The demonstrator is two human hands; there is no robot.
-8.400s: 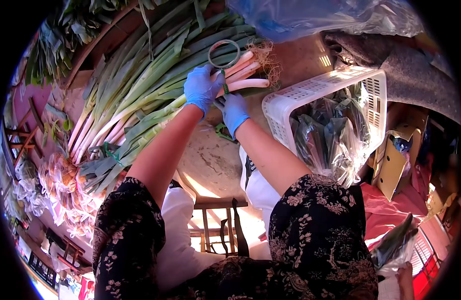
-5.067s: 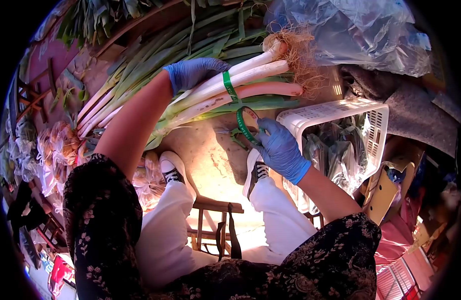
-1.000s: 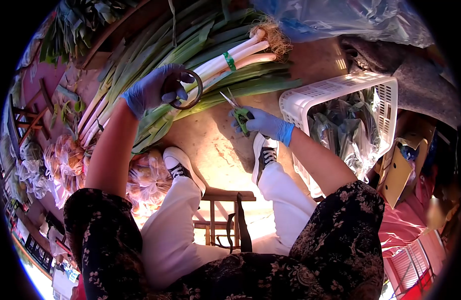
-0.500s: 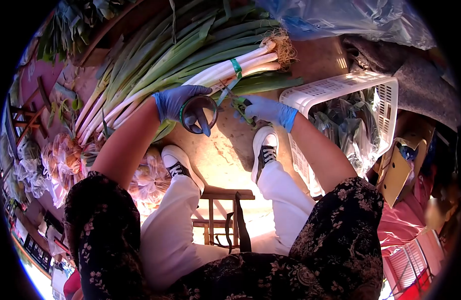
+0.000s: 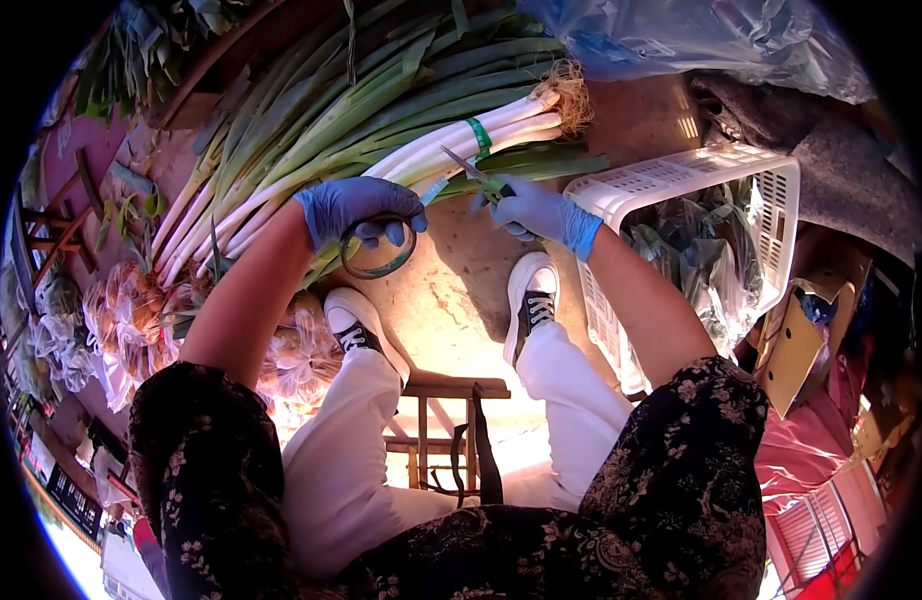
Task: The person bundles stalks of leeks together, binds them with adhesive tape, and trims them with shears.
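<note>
White-stalked leeks (image 5: 436, 152) with green leaves, bound by a green tape band (image 5: 478, 137), lie on brownish ground (image 5: 451, 270) left of the white plastic crate (image 5: 671, 180). Their roots (brown, shaggy) point far right, the long axis slanting near-left. The blue-gloved left hand (image 5: 356, 210) grips a ring-shaped tape roll (image 5: 375, 273); the blue-gloved right hand (image 5: 536, 211) holds green-handled scissors (image 5: 465, 164).

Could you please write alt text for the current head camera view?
A gloved left hand holds a tape roll and the right hand holds scissors near a leek bundle bound with green tape; a white crate is at right.
</note>
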